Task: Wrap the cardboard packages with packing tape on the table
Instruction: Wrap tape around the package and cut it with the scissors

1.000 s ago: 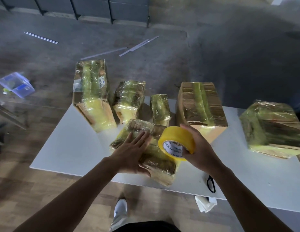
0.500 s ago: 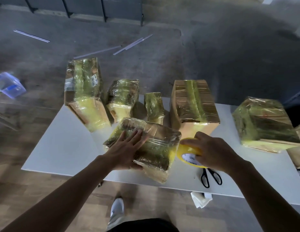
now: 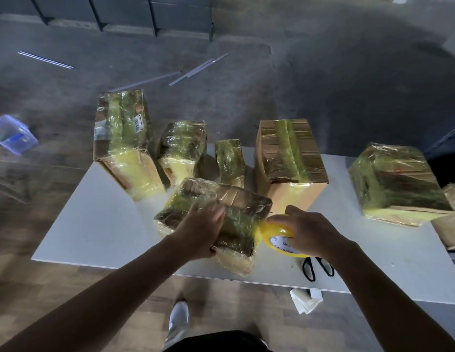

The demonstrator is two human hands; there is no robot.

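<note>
Your right hand (image 3: pixel 313 235) grips the tape roll (image 3: pixel 278 241) at the package's (image 3: pixel 221 194) 3 o'clock edge; your left hand (image 3: pixel 199 231) rests on top, too blurred to tell its grip.

A white tabletop (image 3: pixel 99 224) carries a row along its far edge: a tall box (image 3: pixel 124 146), a medium package (image 3: pixel 182 151), a small package (image 3: pixel 230 161) and a large box (image 3: pixel 287 158). A wrapped box (image 3: pixel 396 184) sits well apart at the right. A flat package (image 3: pixel 236 199) and black scissors (image 3: pixel 318 269) lie near the front edge.
</note>
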